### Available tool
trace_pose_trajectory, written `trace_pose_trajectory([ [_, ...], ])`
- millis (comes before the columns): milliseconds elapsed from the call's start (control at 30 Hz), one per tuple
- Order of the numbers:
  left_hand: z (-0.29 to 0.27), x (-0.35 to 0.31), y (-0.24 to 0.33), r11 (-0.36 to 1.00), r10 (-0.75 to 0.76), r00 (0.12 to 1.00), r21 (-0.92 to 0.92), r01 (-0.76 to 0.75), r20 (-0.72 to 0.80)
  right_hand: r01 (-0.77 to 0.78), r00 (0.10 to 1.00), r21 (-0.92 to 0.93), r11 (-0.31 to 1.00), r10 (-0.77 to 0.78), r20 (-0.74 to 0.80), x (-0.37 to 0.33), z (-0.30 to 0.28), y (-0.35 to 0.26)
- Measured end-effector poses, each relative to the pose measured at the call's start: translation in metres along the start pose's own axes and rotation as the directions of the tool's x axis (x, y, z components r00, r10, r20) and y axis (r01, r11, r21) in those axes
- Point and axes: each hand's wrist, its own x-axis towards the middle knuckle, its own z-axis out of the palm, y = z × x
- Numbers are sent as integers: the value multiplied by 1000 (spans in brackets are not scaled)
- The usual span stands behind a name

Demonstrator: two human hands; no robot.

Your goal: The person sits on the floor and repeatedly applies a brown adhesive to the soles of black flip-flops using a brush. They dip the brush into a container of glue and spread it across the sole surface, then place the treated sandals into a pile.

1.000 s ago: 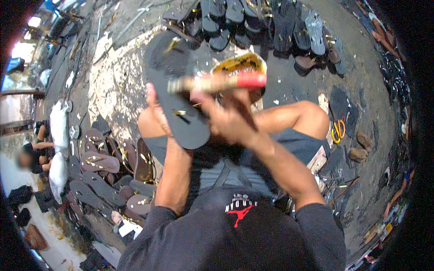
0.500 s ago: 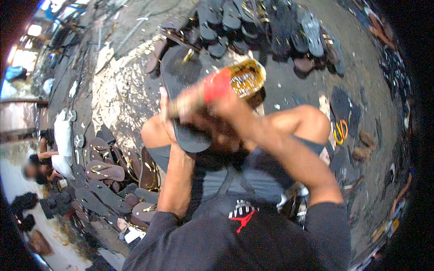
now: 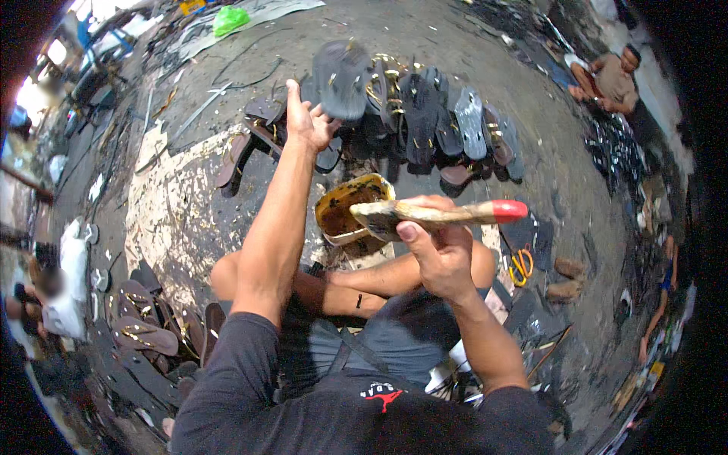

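Observation:
In my right hand [image 3: 440,258] is a paintbrush [image 3: 462,214] with a wooden, red-tipped handle, its dark bristle end pointing left. The bristles hang over the right edge of a yellowish tub [image 3: 373,183] with brown, glue-like stuff inside. Stretched far forward, my left hand [image 3: 309,127] is open, thumb and fingers apart. Just beyond its fingertips is a blurred dark sandal [image 3: 341,80], sole toward me; whether the fingertips still touch it I cannot tell. Behind and right of it stands a row of dark sandals [image 3: 421,121], some with gold-coloured trim.
More sandals [image 3: 144,334] are heaped at my left. Orange-handled scissors [image 3: 521,267] and two brownish blocks [image 3: 567,279] lie at my right. A seated person [image 3: 616,80] is at the far right; another person with white cloth [image 3: 72,284] is at the left edge.
My left hand has reached forward with the sandal and its fingers have opened. The right hand has turned the brush, bristles now left and handle right. My view has shifted, showing more floor ahead.

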Motion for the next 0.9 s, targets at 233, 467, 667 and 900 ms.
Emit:
trace_pose_trajectory([
  [233,-151,-110,84,613,546,822,593,-522,159,-252,925,-137,958,198,-323,0,-28,55],
  [467,-376,-350,107,-93,656,740,958,271,-146,-347,916,-301,888,390,95,40,-28,116],
  [667,-391,-400,6,-585,386,884,671,455,-263,-38,816,-726,687,441,375,54,7,200],
  [900,-401,-391,35,-560,410,886,707,432,-216,114,873,-773,624,309,378,61,20,209],
])
